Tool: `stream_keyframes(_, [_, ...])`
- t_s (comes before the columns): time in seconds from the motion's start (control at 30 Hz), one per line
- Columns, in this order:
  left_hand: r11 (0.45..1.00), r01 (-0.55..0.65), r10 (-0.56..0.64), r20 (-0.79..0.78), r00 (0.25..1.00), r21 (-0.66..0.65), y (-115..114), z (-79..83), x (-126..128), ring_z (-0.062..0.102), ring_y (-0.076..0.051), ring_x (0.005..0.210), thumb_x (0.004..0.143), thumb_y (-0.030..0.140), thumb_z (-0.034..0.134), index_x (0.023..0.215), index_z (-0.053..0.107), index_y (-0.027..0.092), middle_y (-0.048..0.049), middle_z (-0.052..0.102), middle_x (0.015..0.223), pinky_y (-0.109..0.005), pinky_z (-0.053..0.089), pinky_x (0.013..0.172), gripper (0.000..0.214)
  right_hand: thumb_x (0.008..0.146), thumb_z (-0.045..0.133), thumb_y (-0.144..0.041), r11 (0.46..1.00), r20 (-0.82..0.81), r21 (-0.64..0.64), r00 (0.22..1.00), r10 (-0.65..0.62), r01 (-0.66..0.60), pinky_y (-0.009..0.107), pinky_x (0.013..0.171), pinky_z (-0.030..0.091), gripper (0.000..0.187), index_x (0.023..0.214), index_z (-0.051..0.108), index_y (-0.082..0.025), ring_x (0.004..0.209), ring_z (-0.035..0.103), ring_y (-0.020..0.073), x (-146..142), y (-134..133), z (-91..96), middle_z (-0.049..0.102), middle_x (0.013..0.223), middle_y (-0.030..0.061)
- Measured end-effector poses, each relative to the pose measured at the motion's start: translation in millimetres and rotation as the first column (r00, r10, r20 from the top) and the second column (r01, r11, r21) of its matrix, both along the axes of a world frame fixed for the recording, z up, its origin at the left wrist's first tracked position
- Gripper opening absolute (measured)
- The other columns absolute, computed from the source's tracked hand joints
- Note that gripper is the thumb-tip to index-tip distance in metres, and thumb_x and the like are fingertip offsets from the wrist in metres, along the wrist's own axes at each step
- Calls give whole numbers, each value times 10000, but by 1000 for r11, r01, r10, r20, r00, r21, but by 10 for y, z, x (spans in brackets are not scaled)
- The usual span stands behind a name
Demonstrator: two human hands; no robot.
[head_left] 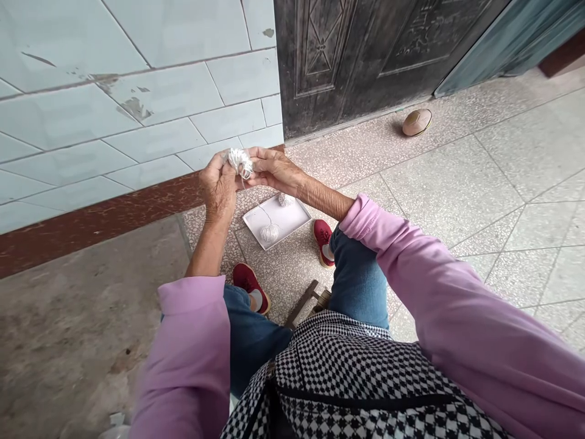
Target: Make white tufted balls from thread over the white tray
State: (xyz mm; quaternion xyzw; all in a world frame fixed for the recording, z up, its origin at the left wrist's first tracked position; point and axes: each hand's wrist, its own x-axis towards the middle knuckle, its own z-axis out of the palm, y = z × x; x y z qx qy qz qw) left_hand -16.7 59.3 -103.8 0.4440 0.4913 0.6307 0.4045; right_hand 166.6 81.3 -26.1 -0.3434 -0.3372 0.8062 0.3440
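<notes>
A bundle of white cord (pixel 240 162) is held up in front of me between both hands, with loose loops standing out on its right side. My left hand (pixel 220 186) is closed around its left part. From the right, the fingers of my right hand (pixel 274 167) press against the same bundle; some fingertips are hidden behind it. Below the hands a white tray (pixel 290 224) rests on the floor. It holds a ball of white cord (pixel 269 233) near its front corner and a second ball (pixel 286 199) at the back, partly covered by my right wrist. A thin strand runs up from the front ball.
A tiled wall (pixel 173 97) and a dark carved door (pixel 356 55) stand ahead. On the speckled floor by the door lies a rounded tan object (pixel 417 122). My red shoes (pixel 250 283) flank the tray, and a wooden stool part (pixel 304 302) shows between my legs.
</notes>
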Motion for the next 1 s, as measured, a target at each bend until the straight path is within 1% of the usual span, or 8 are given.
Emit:
stream_keyframes(0.13, [1000, 17, -19, 136, 991, 13, -17, 2, 130, 797, -248, 803, 946, 771, 1073, 1147, 912, 307, -52, 835, 975, -372, 738, 700, 531, 1146, 692, 60, 999, 27, 43, 999, 22, -23, 160, 774, 650, 250, 1070, 751, -171, 752, 750, 72, 80, 30, 22, 817, 865, -67])
stream_keyframes(0.3, [998, 47, -35, 265, 964, -37, -79, 107, 245, 904, -291, 990, 1053, 592, 1058, 1259, 932, 317, -82, 893, 1104, -388, 779, 835, 365, 1192, 607, 40, 984, 105, 169, 994, 38, -55, 161, 637, 376, 248, 1149, 741, -164, 608, 486, 33, 110, 88, -27, 683, 725, -141])
stream_keyframes(0.4, [996, 45, -16, 323, 946, -82, -129, 175, 265, 927, -287, 1062, 1094, 496, 1037, 1303, 934, 300, -110, 927, 1200, -330, 751, 809, 304, 1174, 669, 17, 968, 136, 246, 991, 8, -41, 210, 601, 325, 216, 1230, 751, -175, 571, 371, 70, 90, 91, -60, 643, 691, -164])
stream_keyframes(0.57, [991, 76, -22, 436, 900, -106, -162, 207, 257, 925, -292, 1146, 1068, 435, 1057, 1348, 943, 320, -118, 953, 1313, -320, 751, 840, 324, 1126, 676, -24, 943, 173, 333, 983, -68, 6, 179, 692, 430, 186, 1186, 736, -190, 698, 585, 87, 11, 81, -56, 674, 707, -131])
stream_keyframes(0.67, [993, 65, -11, 468, 884, -98, -152, 206, 210, 908, -306, 1223, 1036, 393, 1078, 1226, 935, 305, -121, 950, 1297, -330, 760, 907, 253, 1090, 681, 25, 938, 161, 346, 985, -54, -6, 176, 596, 391, 280, 1268, 733, -185, 634, 516, 103, -10, 99, -59, 635, 712, -128])
stream_keyframes(0.8, [997, 45, -8, 463, 886, -69, -152, 244, 153, 893, -286, 1160, 1024, 386, 1098, 1103, 877, 287, -106, 929, 1199, -313, 746, 875, 255, 1248, 671, -53, 955, 155, 280, 986, 55, -97, 191, 538, 392, 260, 1475, 719, -170, 584, 510, 110, 42, 121, 6, 670, 754, -110])
stream_keyframes(0.93, [997, 64, -38, 403, 914, -51, -165, 296, 148, 893, -274, 1123, 1008, 411, 1115, 1096, 851, 297, -95, 923, 1207, -295, 721, 810, 301, 1437, 474, -201, 972, 171, 224, 985, 33, -72, 206, 517, 373, 233, 1401, 703, -177, 532, 507, 110, 113, 89, 128, 645, 685, -109])
stream_keyframes(1.0, [995, 84, -61, 349, 935, -50, -168, 313, 155, 900, -280, 1154, 1011, 421, 1108, 1096, 840, 304, -96, 924, 1220, -311, 725, 829, 304, 1467, 522, -317, 964, 193, 261, 981, -1, -50, 207, 540, 380, 277, 1319, 720, -192, 543, 492, 106, 142, 62, 151, 611, 663, -113])
